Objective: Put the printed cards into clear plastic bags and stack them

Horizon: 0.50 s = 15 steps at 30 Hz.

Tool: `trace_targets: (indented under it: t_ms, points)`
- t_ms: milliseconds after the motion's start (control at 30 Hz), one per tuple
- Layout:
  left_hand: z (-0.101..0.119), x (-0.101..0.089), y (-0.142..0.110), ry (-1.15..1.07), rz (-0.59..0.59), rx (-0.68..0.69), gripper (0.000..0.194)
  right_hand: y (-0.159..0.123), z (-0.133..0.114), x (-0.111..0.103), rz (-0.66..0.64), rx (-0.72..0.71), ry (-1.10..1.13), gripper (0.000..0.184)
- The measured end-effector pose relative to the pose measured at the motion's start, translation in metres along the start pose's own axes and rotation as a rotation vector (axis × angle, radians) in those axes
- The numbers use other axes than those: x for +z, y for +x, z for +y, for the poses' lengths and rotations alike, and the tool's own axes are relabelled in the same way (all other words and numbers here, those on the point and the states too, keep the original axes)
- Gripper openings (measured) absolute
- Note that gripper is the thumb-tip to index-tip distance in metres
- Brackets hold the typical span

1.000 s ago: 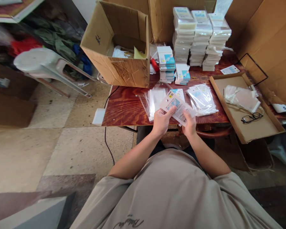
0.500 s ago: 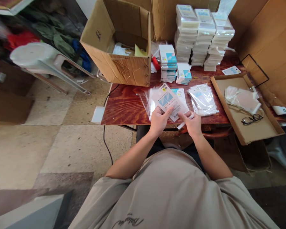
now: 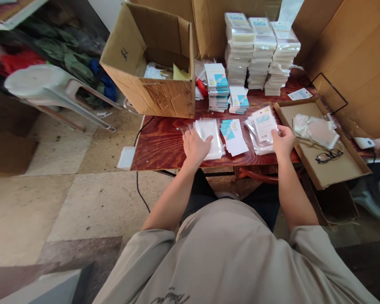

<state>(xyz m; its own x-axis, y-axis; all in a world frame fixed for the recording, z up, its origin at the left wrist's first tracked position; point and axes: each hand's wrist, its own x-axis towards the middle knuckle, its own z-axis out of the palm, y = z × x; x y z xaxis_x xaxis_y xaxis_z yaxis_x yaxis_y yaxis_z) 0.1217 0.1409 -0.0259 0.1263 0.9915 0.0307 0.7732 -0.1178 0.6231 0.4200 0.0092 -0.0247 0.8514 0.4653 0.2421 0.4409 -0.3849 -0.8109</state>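
So my right hand (image 3: 283,139) has the packed card (image 3: 265,122) pinched by its right edge, and that card sits over the pile of filled bags (image 3: 256,145) on the counter (image 3: 161,147). My left hand (image 3: 195,145) is palm down with fingers loosely spread and thumb apart, over the left side of the clear bags (image 3: 213,141). Loose cards (image 3: 237,141) lie fanned between the two piles.

Around that it's pretty crowded. Big cardboard box (image 3: 167,95) at back left, two card stacks (image 3: 217,86) (image 3: 239,101) just behind the fan, then three tall towers of packed cards (image 3: 259,55) behind those. On my right a shallow cardboard tray (image 3: 338,171) walls things in, with glasses (image 3: 329,156) and crumpled plastic (image 3: 316,128) inside.

Room-wise, red wood shows left of my left hand out to the counter's left edge, plus a strip between the card stacks and the tray. The front edge runs close to me, just below the bags. My right hand is right up by the tray's near-left side.

Half a second ago both hands were together at the card, over the clear bags, with a white strip at my right fingers. Now they're well apart, the card's over on the filled pile, and the whole fan shows.
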Motion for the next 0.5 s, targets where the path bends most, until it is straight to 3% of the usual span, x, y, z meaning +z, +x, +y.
trace_targets:
  t_ms: [100,167,267,333,400,500]
  points:
    - [-0.01,-0.004,0.019,0.101,-0.125,-0.105,0.067,0.006,0.01,0.006,0.066,-0.174,-0.325,0.038]
    - [-0.014,-0.006,0.025,0.105,-0.166,-0.14,0.064,-0.008,0.004,0.011,-0.002,-0.353,-0.339,0.038]
    - [-0.018,-0.009,0.028,0.118,-0.189,-0.151,0.047,-0.037,-0.018,0.017,-0.406,-0.769,-0.25,0.037]
    - [-0.019,-0.011,0.029,0.133,-0.191,-0.135,0.033,-0.052,-0.035,0.02,-0.696,-0.983,-0.305,0.037]
    - [-0.021,-0.013,0.029,0.139,-0.171,-0.099,0.025,-0.06,-0.049,0.022,-0.858,-1.068,-0.447,0.029]
    - [-0.022,-0.016,0.025,0.136,-0.117,-0.027,0.022,-0.063,-0.06,0.022,-0.94,-1.099,-0.582,0.017]
